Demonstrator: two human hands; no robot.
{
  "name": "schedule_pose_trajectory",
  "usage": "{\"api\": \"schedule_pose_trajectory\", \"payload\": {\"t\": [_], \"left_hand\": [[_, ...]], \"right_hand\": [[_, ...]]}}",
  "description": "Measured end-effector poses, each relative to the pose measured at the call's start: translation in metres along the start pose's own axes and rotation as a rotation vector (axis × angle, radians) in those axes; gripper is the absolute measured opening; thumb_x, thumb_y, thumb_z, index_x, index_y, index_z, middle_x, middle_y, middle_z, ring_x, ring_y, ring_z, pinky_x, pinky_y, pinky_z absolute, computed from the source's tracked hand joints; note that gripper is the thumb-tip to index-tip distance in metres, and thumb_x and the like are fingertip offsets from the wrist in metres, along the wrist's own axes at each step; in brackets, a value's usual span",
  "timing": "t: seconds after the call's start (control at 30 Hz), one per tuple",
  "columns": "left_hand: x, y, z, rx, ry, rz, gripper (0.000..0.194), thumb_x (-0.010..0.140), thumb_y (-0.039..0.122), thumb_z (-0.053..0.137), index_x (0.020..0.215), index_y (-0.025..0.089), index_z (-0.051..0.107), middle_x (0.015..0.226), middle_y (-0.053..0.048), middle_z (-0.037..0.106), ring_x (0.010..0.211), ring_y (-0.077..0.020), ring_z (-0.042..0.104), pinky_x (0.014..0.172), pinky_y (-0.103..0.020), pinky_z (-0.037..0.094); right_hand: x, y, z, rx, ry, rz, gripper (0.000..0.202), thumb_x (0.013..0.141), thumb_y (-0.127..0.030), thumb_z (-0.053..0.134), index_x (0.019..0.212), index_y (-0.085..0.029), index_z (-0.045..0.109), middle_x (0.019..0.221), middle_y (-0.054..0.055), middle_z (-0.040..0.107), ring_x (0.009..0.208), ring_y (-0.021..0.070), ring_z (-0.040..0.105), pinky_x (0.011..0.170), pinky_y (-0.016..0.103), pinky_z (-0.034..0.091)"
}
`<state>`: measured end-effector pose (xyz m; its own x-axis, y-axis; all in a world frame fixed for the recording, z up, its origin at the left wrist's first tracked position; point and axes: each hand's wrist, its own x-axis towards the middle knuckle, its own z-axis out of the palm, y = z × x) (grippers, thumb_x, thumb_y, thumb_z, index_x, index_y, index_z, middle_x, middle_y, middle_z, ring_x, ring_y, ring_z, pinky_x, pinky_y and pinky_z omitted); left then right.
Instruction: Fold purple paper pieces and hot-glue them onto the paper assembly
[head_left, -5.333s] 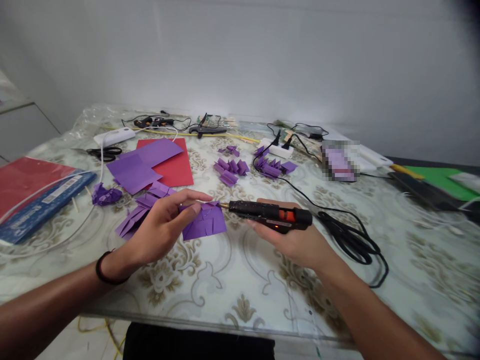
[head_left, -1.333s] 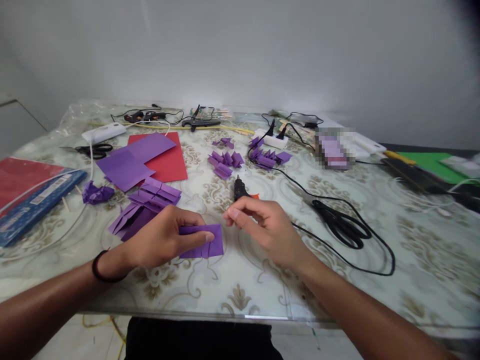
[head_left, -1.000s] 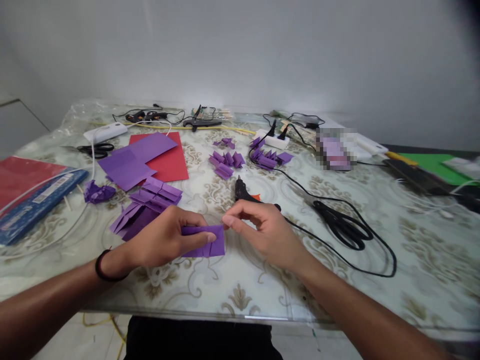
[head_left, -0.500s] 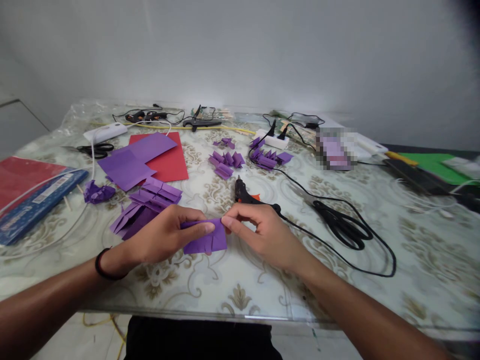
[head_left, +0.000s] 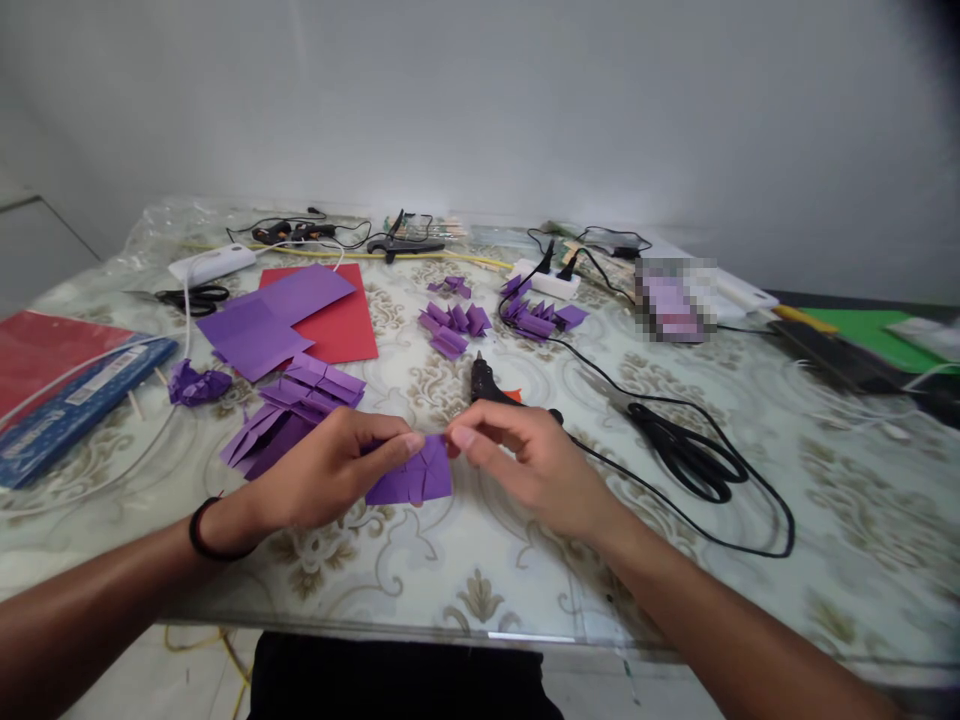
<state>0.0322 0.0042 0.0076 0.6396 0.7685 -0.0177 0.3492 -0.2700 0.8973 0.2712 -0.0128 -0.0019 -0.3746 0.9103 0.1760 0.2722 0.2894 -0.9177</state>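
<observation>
A creased purple paper piece (head_left: 429, 480) is pinched in my left hand (head_left: 330, 465), thumb on top and fingers mostly hidden beneath it. Fold lines run across its face. My right hand (head_left: 525, 460) closes thumb and forefinger on the paper's upper right corner; the fingertips hide that spot. Just beyond the right hand lies a black glue gun (head_left: 484, 378) with an orange trigger, partly covered by the hand. A stack of folded purple papers (head_left: 311, 390) rests behind my left hand.
Purple sheets (head_left: 259, 330) overlap a red sheet (head_left: 364, 320) at the left. Rolled purple pieces (head_left: 454, 325) lie farther back. Black-handled scissors (head_left: 682, 445) and a looping cord (head_left: 787, 530) are at the right. A power strip (head_left: 555, 282) stands behind.
My left thumb has drawn back slightly up and left, baring more of the creased paper. The right thumb has shifted a little at the corner.
</observation>
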Motion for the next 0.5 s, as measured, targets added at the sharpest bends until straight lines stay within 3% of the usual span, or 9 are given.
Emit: {"api": "schedule_pose_trajectory", "payload": {"t": [0.1,0.27,0.4,0.5], "left_hand": [[-0.0016,0.0006,0.0024,-0.011,-0.059,-0.023,0.046,0.108,0.046,0.050,0.071,0.018,0.049,0.067,0.005,0.036,0.061,-0.0105,0.030,0.054,-0.025,0.027],[-0.0015,0.0012,0.0031,-0.079,-0.012,-0.076,0.051,0.108,0.050,0.047,0.068,0.019,0.038,0.066,0.006,0.029,0.060,-0.0100,0.027,0.053,-0.024,0.025],[-0.0012,-0.0007,0.0007,-0.101,-0.030,-0.071,0.042,0.103,0.049,0.062,0.077,0.016,0.058,0.069,0.005,0.045,0.063,-0.0101,0.038,0.055,-0.024,0.030],[-0.0011,-0.0025,0.0012,-0.099,-0.043,-0.069,0.035,0.102,0.044,0.064,0.083,0.014,0.067,0.069,0.004,0.050,0.061,-0.0093,0.039,0.054,-0.023,0.030]], "right_hand": [[0.0001,0.0005,0.0056,0.030,-0.109,0.029,0.020,0.099,-0.034,0.067,0.088,-0.019,0.072,0.076,0.000,0.069,0.070,0.0143,0.060,0.065,0.026,0.046],[-0.0001,0.0033,0.0067,0.032,-0.067,0.038,0.022,0.099,-0.032,0.066,0.082,-0.019,0.068,0.073,-0.001,0.065,0.068,0.0134,0.057,0.063,0.026,0.043],[-0.0007,0.0017,0.0020,0.080,-0.027,0.002,0.021,0.098,-0.030,0.066,0.080,-0.019,0.067,0.074,-0.001,0.065,0.068,0.0131,0.055,0.063,0.026,0.042],[-0.0018,0.0005,0.0023,0.065,-0.068,-0.005,0.019,0.098,-0.029,0.067,0.082,-0.018,0.068,0.075,-0.001,0.065,0.069,0.0130,0.056,0.063,0.026,0.041]]}}
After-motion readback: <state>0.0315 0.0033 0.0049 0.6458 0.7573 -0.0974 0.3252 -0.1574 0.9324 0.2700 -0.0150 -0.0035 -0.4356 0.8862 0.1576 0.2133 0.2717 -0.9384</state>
